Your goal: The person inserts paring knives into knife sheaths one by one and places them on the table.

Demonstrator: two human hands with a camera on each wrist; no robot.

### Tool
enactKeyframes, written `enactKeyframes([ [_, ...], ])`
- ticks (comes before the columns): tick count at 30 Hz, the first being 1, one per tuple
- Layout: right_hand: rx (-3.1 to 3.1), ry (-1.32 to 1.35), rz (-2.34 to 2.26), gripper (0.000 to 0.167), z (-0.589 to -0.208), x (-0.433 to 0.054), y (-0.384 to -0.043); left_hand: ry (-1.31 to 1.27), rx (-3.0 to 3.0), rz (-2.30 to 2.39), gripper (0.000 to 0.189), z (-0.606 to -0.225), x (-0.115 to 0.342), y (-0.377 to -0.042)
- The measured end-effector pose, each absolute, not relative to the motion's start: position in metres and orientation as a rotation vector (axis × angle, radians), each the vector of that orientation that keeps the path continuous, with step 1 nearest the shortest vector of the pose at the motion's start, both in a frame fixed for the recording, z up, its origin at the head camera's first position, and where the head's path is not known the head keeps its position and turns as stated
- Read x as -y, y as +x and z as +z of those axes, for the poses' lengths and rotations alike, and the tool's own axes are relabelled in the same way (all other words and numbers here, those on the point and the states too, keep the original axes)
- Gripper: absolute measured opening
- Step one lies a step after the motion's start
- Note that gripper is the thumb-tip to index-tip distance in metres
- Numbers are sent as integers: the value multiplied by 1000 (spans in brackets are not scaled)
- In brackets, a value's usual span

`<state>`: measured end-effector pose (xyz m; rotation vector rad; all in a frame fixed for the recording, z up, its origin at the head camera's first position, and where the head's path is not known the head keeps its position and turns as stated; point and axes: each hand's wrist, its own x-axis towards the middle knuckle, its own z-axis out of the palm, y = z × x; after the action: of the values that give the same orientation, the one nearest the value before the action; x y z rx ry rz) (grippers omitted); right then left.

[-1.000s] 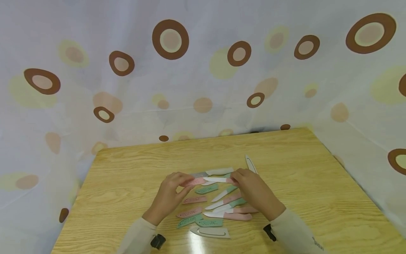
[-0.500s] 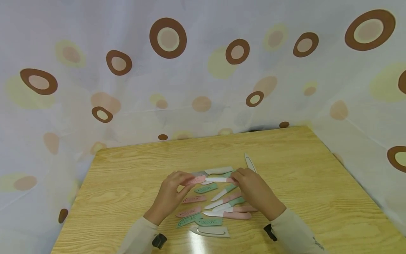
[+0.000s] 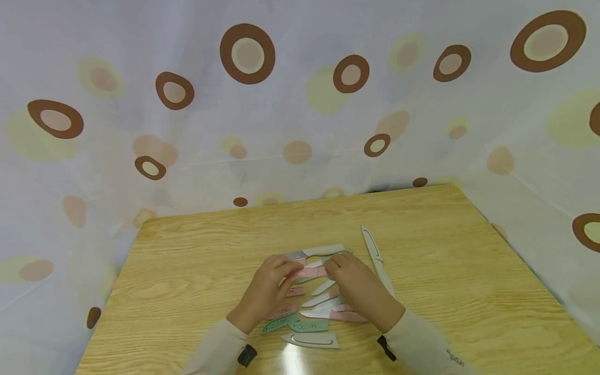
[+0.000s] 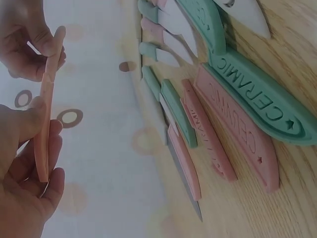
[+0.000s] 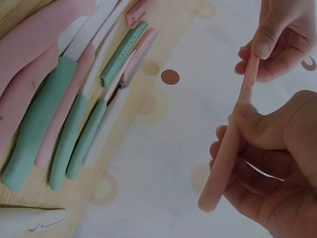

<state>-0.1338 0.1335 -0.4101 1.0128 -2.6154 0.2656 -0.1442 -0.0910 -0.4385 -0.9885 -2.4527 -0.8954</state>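
Note:
My left hand (image 3: 264, 289) pinches a pink knife sheath (image 4: 46, 99) between thumb and fingers. The right hand (image 3: 363, 289) grips the pink handle (image 5: 223, 166) of a small knife. Sheath and handle meet end to end in one line, and no blade shows between them. Both hands hold the sheathed knife above the far part of a knife pile. Beneath lie several loose sheaths, among them a green sheath (image 4: 262, 101) and a pink sheath (image 4: 237, 131). To their right lie bare white-bladed knives, one a pink-handled knife (image 3: 347, 315).
A white-handled knife (image 3: 323, 250) with a grey blade lies at the back of the pile. Right of the right hand rests a white knife in its white sheath (image 3: 370, 242). A loose white sheath (image 3: 311, 341) lies nearest the front of the wooden table (image 3: 197, 250).
The bare white blade seen earlier between the hands has slid into the pink sheath. Both hands have come closer together, the right moving left and the left moving right.

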Motion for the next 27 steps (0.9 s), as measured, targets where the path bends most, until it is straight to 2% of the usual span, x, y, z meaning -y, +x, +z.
enactKeyframes([
  [7, 2690, 961, 269, 34, -412, -130, -133, -981, 2489, -918, 18, -437, 91, -144],
  [17, 2661, 1024, 251, 20, -422, -131, -133, -1015, 2537, -951, 18, -447, 94, -145],
  [19, 2665, 1022, 251, 19, -423, -132, -133, -1004, 2563, -966, 22, -448, 94, -145],
  [22, 2683, 1000, 250, 14, -425, -136, -135, -940, 2601, -969, 32, -447, 96, -146],
  [24, 2721, 976, 240, 19, -425, -141, -137, -862, 2626, -959, 37, -447, 98, -147],
  [27, 2784, 871, 326, 16, -424, -152, -142, -747, 2663, -930, 35, -449, 103, -149],
])
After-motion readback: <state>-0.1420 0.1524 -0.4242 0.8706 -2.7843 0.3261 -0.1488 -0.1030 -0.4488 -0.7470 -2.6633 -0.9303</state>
